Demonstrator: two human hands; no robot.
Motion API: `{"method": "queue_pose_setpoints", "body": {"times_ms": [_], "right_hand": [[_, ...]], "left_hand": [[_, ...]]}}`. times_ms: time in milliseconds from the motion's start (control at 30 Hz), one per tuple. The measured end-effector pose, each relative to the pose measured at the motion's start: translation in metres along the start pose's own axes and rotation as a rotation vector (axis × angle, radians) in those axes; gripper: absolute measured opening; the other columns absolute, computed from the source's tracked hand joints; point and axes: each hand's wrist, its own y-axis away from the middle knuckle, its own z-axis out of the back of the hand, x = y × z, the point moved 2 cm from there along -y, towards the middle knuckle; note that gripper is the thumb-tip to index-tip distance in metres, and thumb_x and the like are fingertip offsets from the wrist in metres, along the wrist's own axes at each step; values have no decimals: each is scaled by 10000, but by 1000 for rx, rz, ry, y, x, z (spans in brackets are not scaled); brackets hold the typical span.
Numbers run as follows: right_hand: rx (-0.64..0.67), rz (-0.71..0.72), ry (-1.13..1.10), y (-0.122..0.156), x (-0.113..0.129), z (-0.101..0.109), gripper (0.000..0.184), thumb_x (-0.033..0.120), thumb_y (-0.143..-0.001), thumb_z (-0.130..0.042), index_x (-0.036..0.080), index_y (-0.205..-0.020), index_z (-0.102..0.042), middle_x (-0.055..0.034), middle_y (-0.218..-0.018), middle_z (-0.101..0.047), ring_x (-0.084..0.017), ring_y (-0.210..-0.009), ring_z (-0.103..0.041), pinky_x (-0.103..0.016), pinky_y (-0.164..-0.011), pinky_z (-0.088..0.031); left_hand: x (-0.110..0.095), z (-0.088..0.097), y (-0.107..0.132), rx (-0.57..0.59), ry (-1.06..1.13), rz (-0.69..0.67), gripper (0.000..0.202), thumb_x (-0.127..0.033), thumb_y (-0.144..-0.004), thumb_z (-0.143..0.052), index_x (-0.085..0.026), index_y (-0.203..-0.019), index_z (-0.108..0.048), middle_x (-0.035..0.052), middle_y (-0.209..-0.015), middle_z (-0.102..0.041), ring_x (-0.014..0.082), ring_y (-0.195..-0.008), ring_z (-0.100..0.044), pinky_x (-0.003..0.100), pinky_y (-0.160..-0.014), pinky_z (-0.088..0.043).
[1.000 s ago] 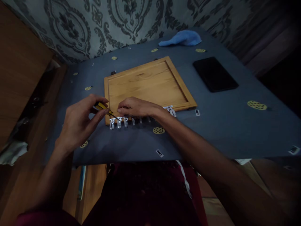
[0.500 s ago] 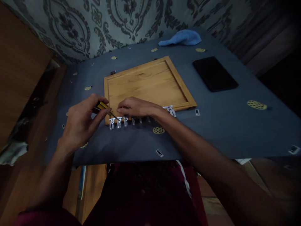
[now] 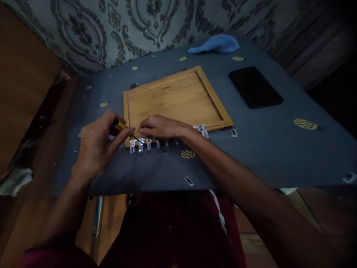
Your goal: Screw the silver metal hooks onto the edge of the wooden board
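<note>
A wooden panel [image 3: 175,98] with a raised frame lies flat on the blue cloth. A row of several silver hooks [image 3: 145,144] runs along its near edge. My left hand [image 3: 97,147] is closed around a small yellow-and-black screwdriver [image 3: 122,128], whose tip points at the leftmost hooks. My right hand [image 3: 163,126] lies on the panel's near edge, fingers pressed together on the hook strip just right of the screwdriver tip. What the fingertips pinch is hidden.
A black phone [image 3: 255,87] lies at the right of the panel. A blue cloth [image 3: 216,44] sits at the back by the patterned wall. The table's cover [image 3: 279,149] carries yellow dots and small tags. A wooden cabinet [image 3: 22,85] stands at the left.
My left hand has turned a little on the screwdriver, thumb sliding toward the tip. My right hand and the panel have stayed put.
</note>
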Motion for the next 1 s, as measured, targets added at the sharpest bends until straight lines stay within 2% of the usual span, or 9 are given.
{"method": "queue_pose_setpoints", "body": {"times_ms": [300, 633, 800, 1000], "right_hand": [[-21, 22, 1, 0, -1, 0, 251, 202, -968, -488, 89, -857, -683, -6, -683, -579, -105, -618, -463, -253, -624, -302], [-9, 29, -88, -1, -2, -3, 224, 210, -991, -477, 121, -860, -635, 10, -694, -516, -103, -622, -433, -257, -610, -296], [9, 39, -81, -1, -1, -3, 244, 202, -999, -464, 124, -841, -633, 13, -679, -510, -104, -618, -429, -258, -619, -307], [8, 55, -60, -2, -2, -4, 246, 207, -1001, -468, 104, -915, -674, -33, -777, -615, -117, -684, -497, -253, -653, -348]], "left_hand": [[0, 0, 0, -4, 5, 4, 264, -546, -909, -644, -288, -927, -596, -36, -800, -698, 158, -667, -674, 305, -612, -522], [-2, 1, 2, -6, 44, -18, 157, -393, -905, -682, -264, -948, -604, -34, -796, -689, 152, -680, -681, 277, -606, -511], [-2, 0, 3, 20, 61, -28, 152, -408, -933, -642, -273, -997, -614, -25, -834, -693, 152, -711, -685, 276, -638, -533], [-4, 4, 1, 66, 67, -66, 140, -364, -952, -609, -265, -1050, -625, -14, -916, -713, 154, -784, -696, 275, -733, -559]]}}
